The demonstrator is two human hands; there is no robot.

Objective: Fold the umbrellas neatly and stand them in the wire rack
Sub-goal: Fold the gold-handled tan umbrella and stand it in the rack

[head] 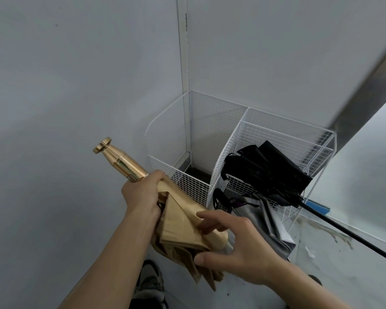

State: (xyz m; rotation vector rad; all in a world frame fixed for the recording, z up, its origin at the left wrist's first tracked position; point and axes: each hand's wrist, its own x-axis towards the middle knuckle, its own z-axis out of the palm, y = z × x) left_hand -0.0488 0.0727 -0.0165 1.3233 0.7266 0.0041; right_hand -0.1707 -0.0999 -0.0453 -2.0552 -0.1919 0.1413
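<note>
1. Gripping the gold umbrella [183,226] at the neck, the left hand [143,195] has its fingers curled tight where handle meets fabric.
2. Shiny gold handle [118,161] sticks out up-left past that grip; the tan fabric hangs down-right from it, loosely bunched, not yet tidy.
3. Right hand [239,248] sits further down the fabric from the grip, fingers spread and mostly straight, fingertips touching the cloth on top, thumb below the bundle. No firm hold visible.
4. White wire rack [187,181] stands beyond the grip, in the wall corner, two compartments.
5. Compartment nearest the grip: cannot see any umbrella inside.
6. Far compartment: black umbrella [267,172] leaning in it, tilted.
7. Grey fabric [267,217] lies just past the right hand, in front of the rack; hard to tell what it is.
8. Thin black rod [354,239] runs down-right from the black umbrella.
9. Shoe [149,279] on the floor below the held umbrella.
</note>
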